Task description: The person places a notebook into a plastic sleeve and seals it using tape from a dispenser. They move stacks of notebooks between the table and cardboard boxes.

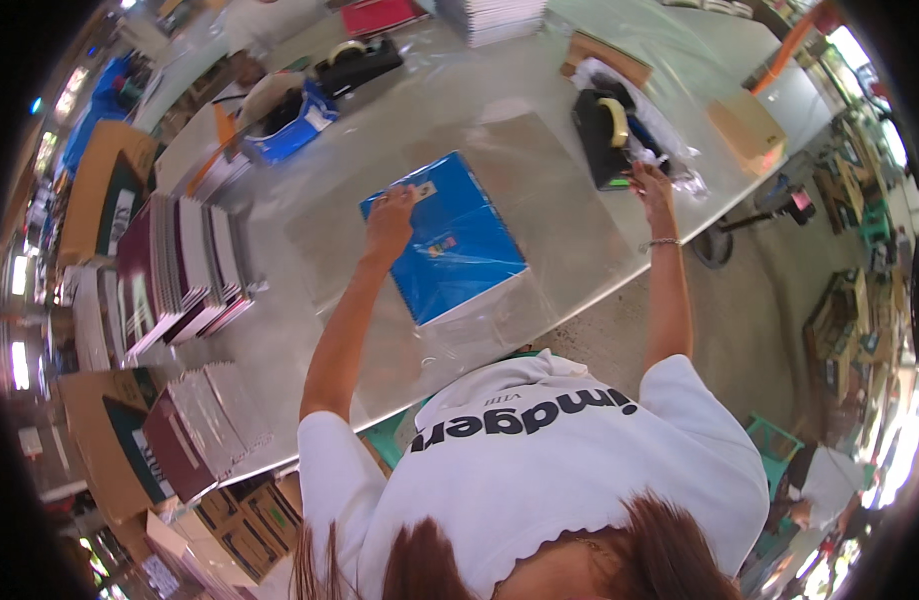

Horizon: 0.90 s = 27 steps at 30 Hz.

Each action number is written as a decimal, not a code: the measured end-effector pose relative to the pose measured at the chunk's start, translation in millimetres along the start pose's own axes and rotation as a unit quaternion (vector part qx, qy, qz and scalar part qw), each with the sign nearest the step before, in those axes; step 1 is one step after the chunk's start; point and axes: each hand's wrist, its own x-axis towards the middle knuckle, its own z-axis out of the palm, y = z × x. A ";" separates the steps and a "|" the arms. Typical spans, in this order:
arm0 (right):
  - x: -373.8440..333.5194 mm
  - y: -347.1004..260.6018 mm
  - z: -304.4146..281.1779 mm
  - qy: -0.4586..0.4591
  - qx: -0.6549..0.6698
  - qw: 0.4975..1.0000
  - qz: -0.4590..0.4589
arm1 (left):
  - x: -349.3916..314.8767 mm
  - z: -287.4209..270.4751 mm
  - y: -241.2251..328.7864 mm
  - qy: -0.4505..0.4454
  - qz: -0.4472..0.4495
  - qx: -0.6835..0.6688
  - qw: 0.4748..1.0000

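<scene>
A blue spiral-bound notebook (465, 240) in clear plastic lies at a slant on the table in front of me. My left hand (390, 222) rests on its upper left part, fingers stretched out over the cover beside a small pale label. Over to the right, my right hand (651, 185) is at the near end of a black tape dispenser (602, 150) with a yellowish roll. Its fingertips are pinched together; what is between them is too small to make out. Crumpled clear plastic (688, 178) lies against that hand.
Stacked spiral notebooks (170, 265) stand at the left, with cardboard boxes (110, 190) beyond. A blue box (295, 125) and a second tape dispenser (360, 65) sit at the far left. White notebooks (500, 20) are piled at the back. Another person (265, 25) is across the table.
</scene>
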 end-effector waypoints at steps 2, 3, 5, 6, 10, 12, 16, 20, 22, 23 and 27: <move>-24.9 1.7 8.7 0.000 0.083 0.997 0.003 | -11.1 3.9 -7.1 0.032 -0.021 0.011 0.999; -33.0 5.1 10.0 -0.004 0.095 0.995 0.025 | -13.2 4.9 -6.8 0.032 -0.012 0.007 0.999; -39.1 7.8 2.9 -0.001 0.105 0.993 0.044 | -15.6 5.9 -4.3 0.088 -0.008 0.011 0.996; -36.9 14.7 -3.7 0.004 0.067 0.997 0.043 | -11.7 6.7 -0.3 0.089 -0.001 0.007 0.996; -38.7 19.3 -2.4 0.075 -0.198 0.977 0.006 | -12.5 5.4 2.2 0.116 -0.013 -0.004 0.993; -39.2 23.5 -4.5 0.124 -0.294 0.948 -0.012 | -8.1 2.3 8.1 0.134 -0.016 -0.017 0.991; -71.1 -1.4 105.4 -0.103 -0.101 0.990 -0.006 | -24.6 16.8 -2.3 0.136 -0.052 -0.053 0.988; -113.9 -32.3 230.7 -0.244 -0.068 0.967 -0.011 | -28.5 15.3 1.6 0.118 -0.071 -0.094 0.986; -116.4 -32.7 264.3 -0.265 -0.076 0.961 -0.015 | -27.5 15.3 4.1 0.123 -0.065 -0.092 0.986; -110.0 -22.8 276.6 -0.272 -0.094 0.957 -0.024 | -27.2 16.3 4.8 0.126 -0.061 -0.091 0.986; -102.7 -12.4 308.0 -0.251 -0.181 0.950 -0.029 | -26.4 21.5 3.8 0.125 -0.061 -0.104 0.985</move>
